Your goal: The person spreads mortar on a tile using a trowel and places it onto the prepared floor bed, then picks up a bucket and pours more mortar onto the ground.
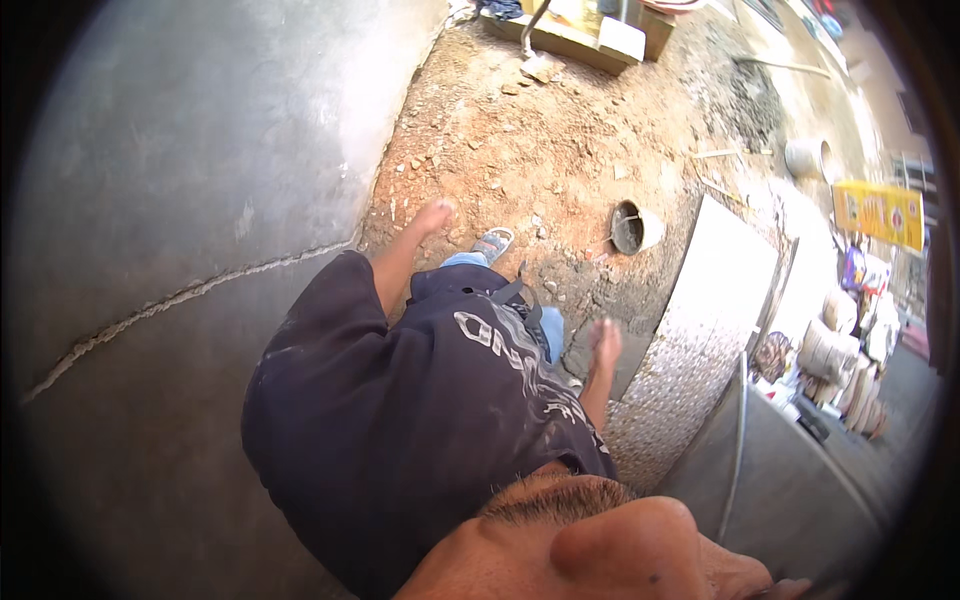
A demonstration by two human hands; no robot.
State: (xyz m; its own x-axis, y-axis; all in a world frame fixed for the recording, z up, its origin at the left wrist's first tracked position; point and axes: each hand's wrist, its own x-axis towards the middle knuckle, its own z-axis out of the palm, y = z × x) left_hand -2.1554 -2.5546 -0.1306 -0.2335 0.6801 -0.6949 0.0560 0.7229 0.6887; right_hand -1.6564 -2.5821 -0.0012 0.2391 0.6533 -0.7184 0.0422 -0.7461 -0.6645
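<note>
My left hand (435, 217) hangs over the reddish rubble ground (500, 130), close to the grey wall's broken lower edge. Its fingers look curled in, and no object shows in them. My right hand (605, 342) is low at my other side, above a patch of damp grey mortar (625, 350) and beside a long pebbled slab (690, 360). It is small and blurred, so its finger pose is unclear; it seems to carry nothing. Between the hands, a sandalled foot (492, 243) stands on the dirt. A bucket (651, 231) with a dark inside lies ahead to the right.
A grey cement wall (200, 150) fills the left. Ahead is a wooden box (565, 38). On the right are a pale bucket (806, 159), a yellow printed sign or carton (880, 215) and stacked sacks and containers (835, 350). Stones litter the ground.
</note>
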